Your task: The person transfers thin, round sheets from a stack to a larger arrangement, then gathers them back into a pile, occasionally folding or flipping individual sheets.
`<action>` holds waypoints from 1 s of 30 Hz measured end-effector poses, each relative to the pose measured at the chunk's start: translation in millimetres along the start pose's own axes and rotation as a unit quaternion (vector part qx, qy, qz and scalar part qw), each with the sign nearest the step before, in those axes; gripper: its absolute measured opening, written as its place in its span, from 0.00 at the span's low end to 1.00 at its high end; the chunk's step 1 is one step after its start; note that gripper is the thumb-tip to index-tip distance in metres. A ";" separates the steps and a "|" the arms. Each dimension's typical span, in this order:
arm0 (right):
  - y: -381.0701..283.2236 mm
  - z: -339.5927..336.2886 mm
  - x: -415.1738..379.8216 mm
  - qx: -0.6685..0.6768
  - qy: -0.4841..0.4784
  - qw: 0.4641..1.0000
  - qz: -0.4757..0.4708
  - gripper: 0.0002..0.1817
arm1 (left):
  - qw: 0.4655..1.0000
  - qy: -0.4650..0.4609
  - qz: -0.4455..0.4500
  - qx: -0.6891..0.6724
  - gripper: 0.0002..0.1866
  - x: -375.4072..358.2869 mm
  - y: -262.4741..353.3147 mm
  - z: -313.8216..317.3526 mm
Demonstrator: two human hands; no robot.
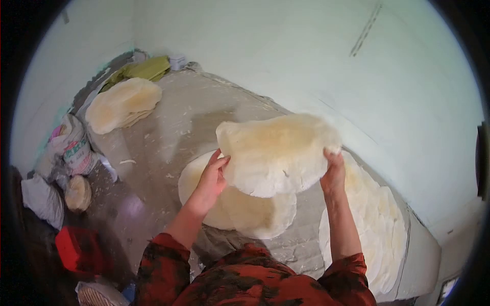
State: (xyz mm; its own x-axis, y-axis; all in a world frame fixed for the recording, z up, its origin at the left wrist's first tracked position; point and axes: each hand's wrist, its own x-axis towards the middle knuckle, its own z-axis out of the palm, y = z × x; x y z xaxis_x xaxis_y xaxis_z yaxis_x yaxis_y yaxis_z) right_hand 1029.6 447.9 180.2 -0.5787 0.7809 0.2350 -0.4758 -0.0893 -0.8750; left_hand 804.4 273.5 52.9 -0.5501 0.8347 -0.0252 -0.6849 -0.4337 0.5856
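Note:
A large, pale, round flatbread (275, 153) is held up between my two hands, its top lightly browned and its near edge cracked. My left hand (213, 178) pinches its left edge, thumb on the near side. On its right edge, my right hand (334, 171) is closed, with some fingers hidden behind the bread. Below lies another flatbread (245, 211), partly covered from view by the raised one. A spread of overlapping flatbreads (367, 224) lies to the right, beside and under my right forearm.
A stack of flatbreads (122, 104) sits at the far left of the grey-covered surface (168, 122), near a green cloth (145, 69). Printed sacks (79, 150), a white bag (43, 201) and a red container (79, 250) stand at left. A pale wall (286, 56) borders the far side.

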 end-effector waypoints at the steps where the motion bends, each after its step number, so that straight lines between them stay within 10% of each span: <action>1: 24.2 -20.4 -0.2 -0.037 0.012 0.999 0.010 0.20 | 0.997 0.070 0.008 0.015 0.32 4.6 4.3 -7.9; 5: 134.1 -104.1 -37.2 -0.131 0.088 0.948 0.275 0.18 | 0.939 0.157 0.002 0.305 0.37 11.7 -3.8 -74.1; 7: 176.3 -132.3 -66.9 -0.237 0.131 0.894 0.357 0.19 | 0.614 0.281 0.235 0.700 0.36 32.3 -43.4 -184.9; 9: 186.6 -143.9 -96.7 -0.290 0.111 0.874 0.374 0.19 | 0.544 0.366 0.197 0.729 0.35 8.4 -32.8 -205.6; 12: 187.2 -154.9 -128.7 -0.244 0.112 0.871 0.411 0.18 | 0.578 0.343 0.061 0.738 0.35 -14.7 -27.6 -244.6; 14: 180.9 -163.0 -140.3 -0.235 0.117 0.872 0.413 0.15 | 0.694 0.330 -0.018 0.640 0.33 -20.4 -15.9 -252.6; 16: 179.8 -177.4 -153.4 -0.220 0.144 0.882 0.390 0.12 | 0.623 0.308 0.008 0.719 0.26 -16.4 -16.5 -259.6; 18: 178.4 -188.7 -161.2 -0.216 0.158 0.892 0.365 0.10 | 0.835 0.256 0.066 0.483 0.27 -10.4 -22.0 -260.0; 27: 138.8 -236.0 -218.4 -0.216 0.191 0.902 0.322 0.09 | 0.846 0.210 -0.141 0.470 0.30 10.6 -6.5 -341.9; 30: 120.3 -303.1 -250.6 -0.469 0.272 0.817 0.196 0.09 | 0.858 0.202 -0.074 0.467 0.28 -13.7 -5.7 -289.1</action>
State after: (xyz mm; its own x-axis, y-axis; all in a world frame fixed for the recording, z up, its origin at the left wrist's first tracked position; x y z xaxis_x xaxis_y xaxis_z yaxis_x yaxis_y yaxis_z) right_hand 1318.2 428.9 -112.3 -0.0638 0.9880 -0.1404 0.5389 -0.0844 -0.8381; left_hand 677.7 166.4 -184.3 -0.7404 0.5897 -0.3226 -0.1832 0.2847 0.9409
